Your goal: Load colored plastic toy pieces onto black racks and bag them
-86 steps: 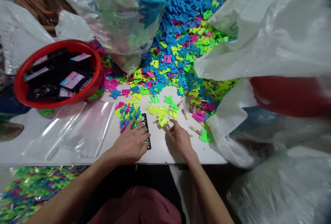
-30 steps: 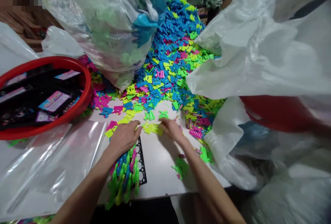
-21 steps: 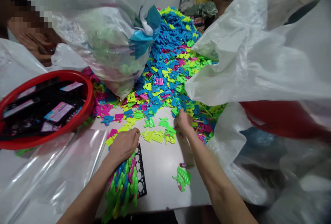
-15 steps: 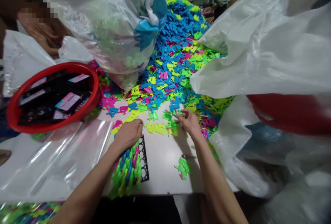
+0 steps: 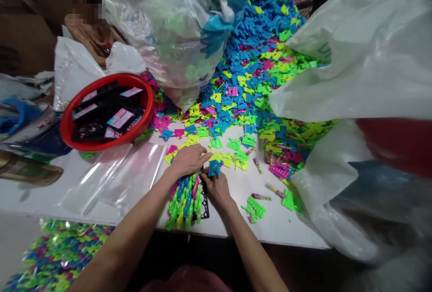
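Observation:
A black rack with round holes (image 5: 205, 206) lies on the white table, its left part covered by a row of green, blue, yellow and pink plastic pieces (image 5: 184, 204). My left hand (image 5: 191, 159) is closed over the far end of the rack, its fingertips pointing right. Beside the rack's right edge is my right hand (image 5: 218, 188), fingers bent in, with a blue plastic piece (image 5: 214, 168) at its fingertips. Flat yellow pieces (image 5: 227, 160) lie just beyond. To the right are a green piece (image 5: 255, 208) and small printed tubes (image 5: 261, 196).
A large heap of coloured pieces (image 5: 236, 76) fills the back. A filled plastic bag (image 5: 175, 44) stands before it, and white bags (image 5: 364, 67) bulge in from the right. At left are a red basin (image 5: 148, 116) of black packs and clear plastic sleeves (image 5: 131, 179). Another person (image 5: 91, 35) sits behind.
My right hand has come left and nearer, from the loose green pieces to the rack, with a blue piece now at its fingers. My left hand stays over the rack. The view has shifted.

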